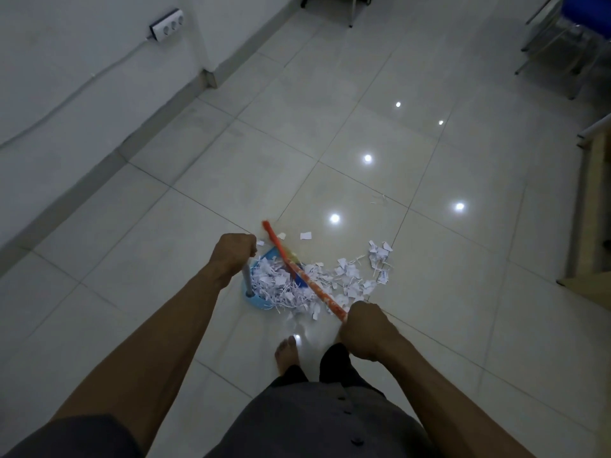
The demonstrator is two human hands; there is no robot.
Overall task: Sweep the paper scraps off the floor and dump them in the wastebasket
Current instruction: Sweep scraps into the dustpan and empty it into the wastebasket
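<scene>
A blue dustpan (256, 300) stands on the tiled floor, heaped with white paper scraps (281, 287). My left hand (235, 251) grips the top of its grey upright handle (247, 282). An orange broom stick (307, 279) slants across the pile, and my right hand (367, 330) grips its near end. The broom's blue head (299, 279) lies among the scraps at the dustpan's mouth. More scraps (357, 279) are spread on the floor to the right, with a crumpled clump (380, 252) further out. No wastebasket is in view.
A white wall with a baseboard (99, 173) runs along the left, with a power strip (167, 24) on it. Chair legs (555, 51) stand at the far right, and a wooden furniture edge (591, 209) lines the right side. My bare foot (287, 355) stands just behind the pile.
</scene>
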